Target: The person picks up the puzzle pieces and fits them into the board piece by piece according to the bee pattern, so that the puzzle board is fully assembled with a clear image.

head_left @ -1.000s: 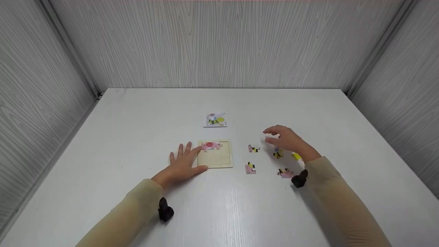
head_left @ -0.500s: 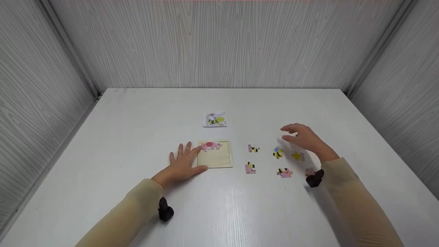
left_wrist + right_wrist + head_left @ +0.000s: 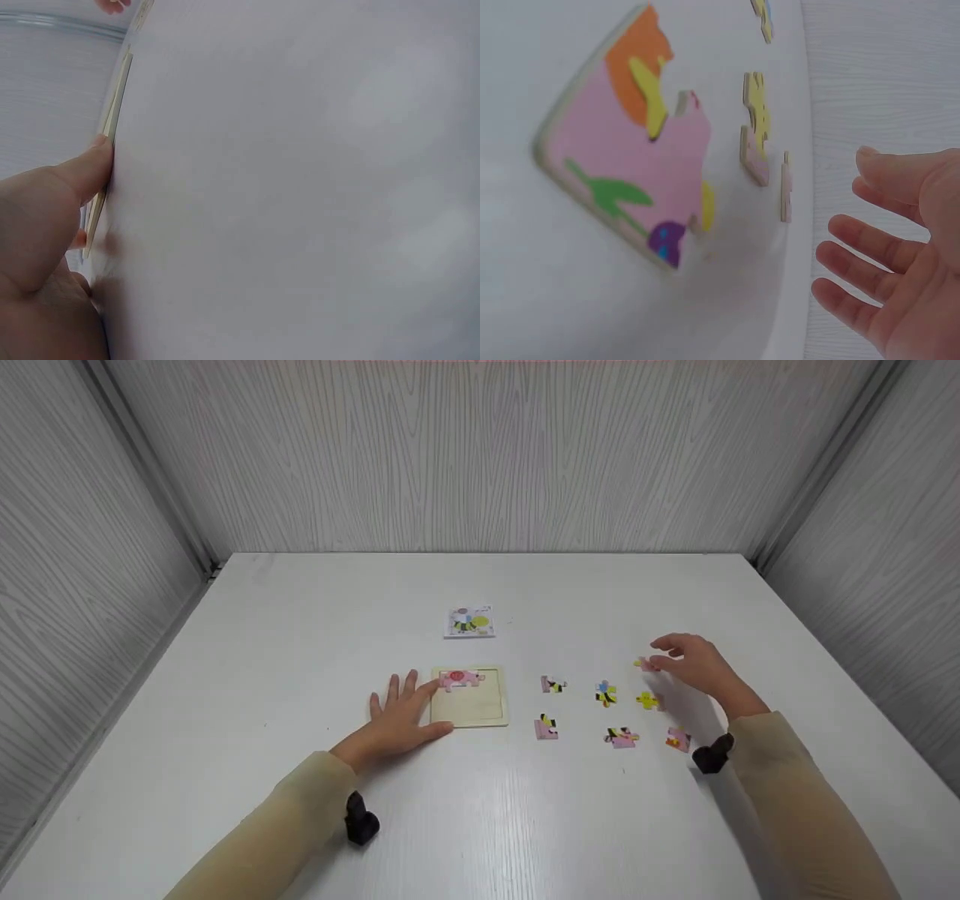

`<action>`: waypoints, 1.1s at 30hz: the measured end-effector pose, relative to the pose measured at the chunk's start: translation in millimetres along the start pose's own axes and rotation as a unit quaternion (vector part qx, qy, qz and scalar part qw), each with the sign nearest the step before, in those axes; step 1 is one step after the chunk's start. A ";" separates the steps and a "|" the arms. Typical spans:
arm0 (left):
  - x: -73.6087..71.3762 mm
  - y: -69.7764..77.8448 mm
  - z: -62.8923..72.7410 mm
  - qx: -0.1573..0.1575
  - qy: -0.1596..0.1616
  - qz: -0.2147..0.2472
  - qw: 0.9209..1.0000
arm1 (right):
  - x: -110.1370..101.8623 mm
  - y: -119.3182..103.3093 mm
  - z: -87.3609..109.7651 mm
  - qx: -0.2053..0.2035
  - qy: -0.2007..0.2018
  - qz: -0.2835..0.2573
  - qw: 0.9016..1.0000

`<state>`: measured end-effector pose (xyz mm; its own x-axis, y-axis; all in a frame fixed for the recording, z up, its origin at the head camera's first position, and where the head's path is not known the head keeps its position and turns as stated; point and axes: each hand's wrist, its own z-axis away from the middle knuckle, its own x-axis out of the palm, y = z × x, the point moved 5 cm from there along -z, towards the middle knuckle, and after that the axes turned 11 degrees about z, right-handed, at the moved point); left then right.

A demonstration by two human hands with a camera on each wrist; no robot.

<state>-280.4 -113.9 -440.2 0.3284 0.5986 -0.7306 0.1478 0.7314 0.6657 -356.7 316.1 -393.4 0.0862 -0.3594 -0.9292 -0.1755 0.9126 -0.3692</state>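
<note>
My left hand (image 3: 401,720) lies with spread fingers at the left side of a square wooden puzzle tray (image 3: 480,725); index fingertip and thumb touch its edge. In the left wrist view the thumb (image 3: 90,169) rests against the tray's side. A pink puzzle piece (image 3: 459,680) with a red circle lies at the tray's top left. My right hand (image 3: 699,664) is over the table at the right, fingers relaxed and holding nothing. Its fingertips overlap a pink puzzle piece (image 3: 643,664) in the head view. In the right wrist view, thumb and fingers (image 3: 866,281) are apart.
Loose puzzle pieces lie right of the tray: a yellow one (image 3: 648,701), a blue-and-yellow one (image 3: 606,694), a pink corner piece (image 3: 679,739), and several pink, black and yellow ones (image 3: 547,727). A picture card (image 3: 470,622) lies behind the tray. Wood-grain walls (image 3: 480,457) enclose the table.
My right hand has moved right across the loose pieces, uncovering the yellow piece, the pink corner piece and the blue-and-yellow one. The left hand and tray have stayed put.
</note>
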 end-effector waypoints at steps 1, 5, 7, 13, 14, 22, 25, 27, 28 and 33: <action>-0.1 0.2 0.0 0.001 0.001 0.001 1.000 | 0.7 2.6 0.2 0.008 -0.005 0.003 1.000; -0.2 0.0 -0.1 0.002 0.003 0.002 1.000 | 4.3 10.0 0.7 0.031 -0.026 0.017 0.999; 0.0 -0.5 -0.2 0.002 0.003 -0.002 1.000 | 6.2 11.9 1.1 0.038 -0.036 0.025 0.998; 0.3 -1.8 -0.4 -0.002 0.003 -0.006 1.000 | 10.9 14.6 1.3 0.052 -0.056 0.042 0.996; 0.2 -1.6 -0.3 -0.003 0.003 -0.006 1.000 | 11.2 14.5 1.2 0.054 -0.057 0.044 0.996; 0.4 -1.2 0.0 -0.007 0.002 -0.011 1.000 | 13.9 11.7 -2.2 0.046 -0.053 0.070 0.995; 0.8 -1.1 -0.6 -0.008 0.002 -0.009 1.000 | 14.9 11.5 -3.3 0.052 -0.052 0.076 0.994; 1.1 -1.3 -1.0 -0.004 0.001 -0.011 1.000 | 14.8 10.4 -4.2 0.048 -0.047 0.082 0.994; 1.2 -1.7 -1.3 -0.003 0.001 -0.012 1.000 | 14.9 10.2 -4.5 0.047 -0.045 0.084 0.994; 1.0 -2.7 -1.8 0.004 0.001 -0.013 1.000 | 17.2 8.4 -7.0 0.046 -0.049 0.077 0.995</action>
<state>-282.2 -114.6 -443.0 0.3232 0.5802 -0.7476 0.1628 0.7441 0.6479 -363.6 316.3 -412.6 0.1613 -0.1963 -0.9672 -0.1045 0.9711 -0.2145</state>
